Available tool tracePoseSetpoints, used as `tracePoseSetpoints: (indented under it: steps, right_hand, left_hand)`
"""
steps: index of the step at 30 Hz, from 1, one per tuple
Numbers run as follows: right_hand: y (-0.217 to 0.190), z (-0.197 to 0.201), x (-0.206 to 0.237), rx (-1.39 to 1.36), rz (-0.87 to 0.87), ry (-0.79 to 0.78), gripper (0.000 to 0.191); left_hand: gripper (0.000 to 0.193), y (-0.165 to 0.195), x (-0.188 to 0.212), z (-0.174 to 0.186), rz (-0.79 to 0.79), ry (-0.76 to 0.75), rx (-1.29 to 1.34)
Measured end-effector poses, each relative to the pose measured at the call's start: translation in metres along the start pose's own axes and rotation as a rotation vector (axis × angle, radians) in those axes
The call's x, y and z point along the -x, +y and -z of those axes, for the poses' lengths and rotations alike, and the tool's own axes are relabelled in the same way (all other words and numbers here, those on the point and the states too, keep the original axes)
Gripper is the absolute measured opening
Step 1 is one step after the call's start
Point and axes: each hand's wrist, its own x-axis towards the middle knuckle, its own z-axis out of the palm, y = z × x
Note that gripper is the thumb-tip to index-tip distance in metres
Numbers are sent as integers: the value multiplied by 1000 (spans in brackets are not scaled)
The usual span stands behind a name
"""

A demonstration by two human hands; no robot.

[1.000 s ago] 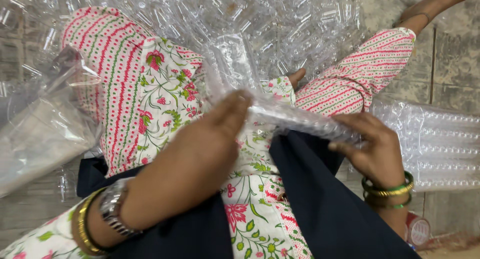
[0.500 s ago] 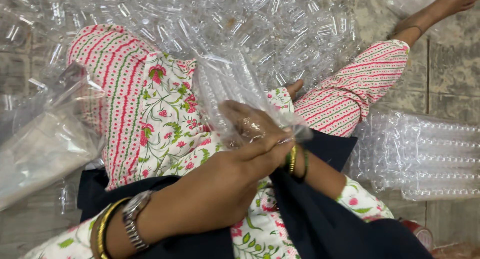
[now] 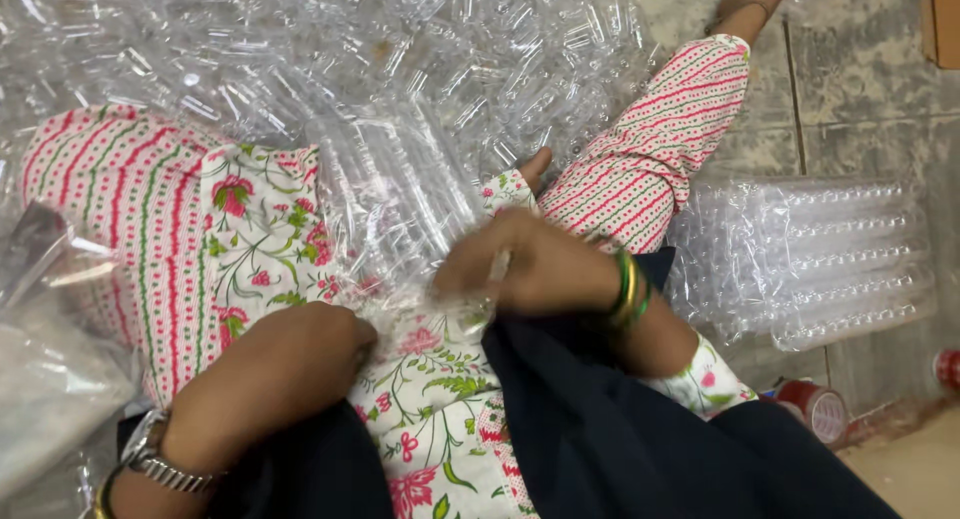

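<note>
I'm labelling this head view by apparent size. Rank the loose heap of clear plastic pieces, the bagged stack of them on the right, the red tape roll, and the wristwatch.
1. Heap
2. Bagged stack
3. and 4. Tape roll and wristwatch: alike; the watch is nearer, so unsure.

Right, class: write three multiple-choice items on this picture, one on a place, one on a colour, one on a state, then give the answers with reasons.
1. Where does the neat stack of clear trays lie?
A. right of the lap
B. on the left knee
C. behind the watch

2. What colour is the cloth across the lap?
A. yellow
B. dark navy
C. white

3. How is the right hand?
A. flat and open
B. raised overhead
C. closed on a clear plastic strip

Answers: 1 A, it sits on the floor at right. 2 B, the cloth is dark. 3 C, its fingers curl round the plastic.
</note>
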Motion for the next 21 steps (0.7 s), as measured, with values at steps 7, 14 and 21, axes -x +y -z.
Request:
tracePoseSetpoints:
  steps: [7, 14, 21]
  right_hand:
    - [156, 45, -52, 817, -536, 567, 27]
    - [166, 48, -62, 649, -553, 739, 38]
    - [132, 22, -55, -231, -179, 455, 29]
  left_hand:
    - [34, -20, -25, 33, 102, 324, 233]
    - [33, -29, -106, 19, -46, 593, 998]
    - [41, -40, -159, -10, -309, 325, 1718]
